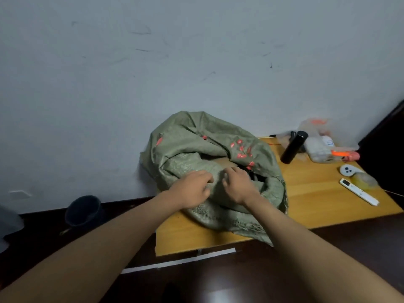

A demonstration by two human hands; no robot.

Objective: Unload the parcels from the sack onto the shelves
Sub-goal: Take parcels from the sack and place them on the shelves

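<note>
Red print on the green sack (209, 147) is crumpled and illegible; no other text is readable.

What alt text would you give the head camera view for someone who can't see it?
Both hands, left hand and right hand, grip the rolled rim of a green sack on a wooden table. A black bottle and white remote sit to its right.

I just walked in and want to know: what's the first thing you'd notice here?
The big crumpled green sack with red printing, sitting on the wooden table against the wall. The left hand and right hand both grip its folded rim. A black bottle stands right of it.
</note>
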